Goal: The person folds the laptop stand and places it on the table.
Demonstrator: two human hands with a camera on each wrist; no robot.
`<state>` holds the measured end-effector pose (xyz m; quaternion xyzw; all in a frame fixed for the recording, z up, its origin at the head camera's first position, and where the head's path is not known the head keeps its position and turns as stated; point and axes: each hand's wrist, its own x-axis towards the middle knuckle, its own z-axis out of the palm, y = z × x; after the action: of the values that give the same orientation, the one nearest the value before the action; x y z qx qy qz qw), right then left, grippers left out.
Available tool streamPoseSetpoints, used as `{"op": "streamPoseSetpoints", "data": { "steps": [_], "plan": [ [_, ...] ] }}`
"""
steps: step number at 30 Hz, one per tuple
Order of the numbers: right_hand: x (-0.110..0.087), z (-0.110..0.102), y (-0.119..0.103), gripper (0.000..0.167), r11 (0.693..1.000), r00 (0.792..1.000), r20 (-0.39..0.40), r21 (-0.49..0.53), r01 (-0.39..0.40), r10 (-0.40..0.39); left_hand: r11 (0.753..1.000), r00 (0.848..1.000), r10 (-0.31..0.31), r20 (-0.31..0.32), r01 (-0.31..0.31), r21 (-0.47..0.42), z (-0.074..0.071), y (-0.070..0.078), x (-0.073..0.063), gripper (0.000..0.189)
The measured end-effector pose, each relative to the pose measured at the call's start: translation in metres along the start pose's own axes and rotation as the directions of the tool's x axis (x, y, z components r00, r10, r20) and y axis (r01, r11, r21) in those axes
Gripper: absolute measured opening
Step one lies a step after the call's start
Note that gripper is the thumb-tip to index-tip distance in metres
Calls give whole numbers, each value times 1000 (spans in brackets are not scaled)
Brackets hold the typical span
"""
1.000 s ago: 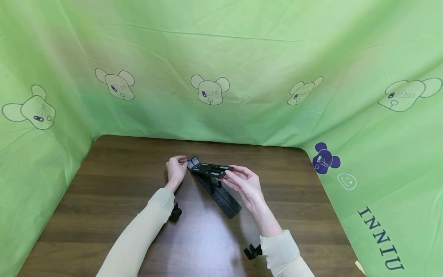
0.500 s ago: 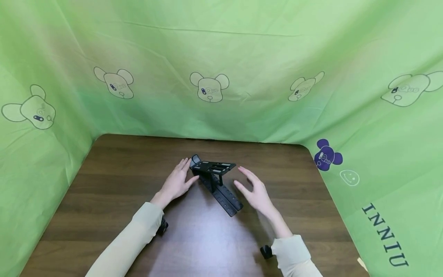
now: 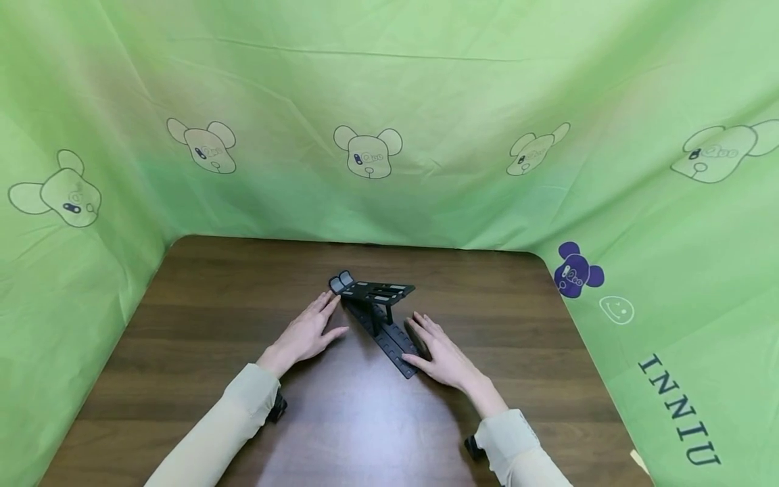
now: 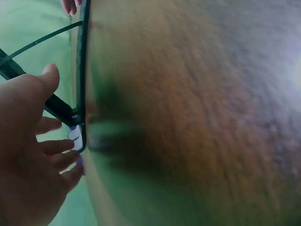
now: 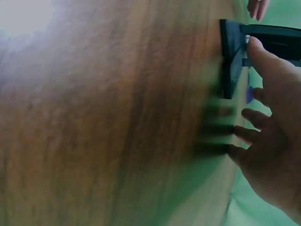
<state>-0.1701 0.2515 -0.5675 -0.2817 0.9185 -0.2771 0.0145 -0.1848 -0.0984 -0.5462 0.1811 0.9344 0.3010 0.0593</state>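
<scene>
A black folding laptop stand (image 3: 389,338) is unfolded on the table, its long ridged base slanting from far left to near right. Above the base, a slotted support plate (image 3: 379,291) is propped up on thin legs. Two grey-padded tabs (image 3: 341,281) stick up at the far-left end. My left hand (image 3: 302,338) lies beside that end, fingers extended, fingertips right at the stand's edge. At the near-right end is my right hand (image 3: 447,358), fingers loosely spread along the outer side and thumb at the base. Both wrist views show the stand edge-on beside spread fingers.
The brown wood-grain table (image 3: 201,304) is enclosed by a green cloth (image 3: 274,189) printed with bear heads, along its back and both sides. Dark wrist cameras (image 3: 475,446) sit under both cuffs. A small pale piece (image 3: 639,461) shows at the table's right edge.
One second ago, my right hand pinched the support plate and my left the far-left end. Both let go; my right hand lowered toward the base's near end, and my left spread and drew back slightly.
</scene>
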Motion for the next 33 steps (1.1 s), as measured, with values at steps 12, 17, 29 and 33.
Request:
{"op": "streamPoseSetpoints", "data": {
  "steps": [12, 17, 29, 33],
  "plan": [
    [2, -9, -14, 78, 993, 986, 137, -94, -78, 90, 996, 999, -24, 42, 20, 89, 4, 4, 2, 70],
    [1, -11, -15, 78, 993, 986, 142, -93, -71, 83, 995, 999, -21, 46, 16, 98, 8, 6, 4, 66],
    [-1, -9, -13, 84, 995, 986, 150, -81, -56, 67, 996, 998, -23, 64, 17, 86, 14, 11, 5, 61],
    [-2, -7, -13, 84, 996, 988, 141, -65, -53, 62, 995, 997, -30, 77, 22, 102, 13, 13, 5, 62]
  ]
}}
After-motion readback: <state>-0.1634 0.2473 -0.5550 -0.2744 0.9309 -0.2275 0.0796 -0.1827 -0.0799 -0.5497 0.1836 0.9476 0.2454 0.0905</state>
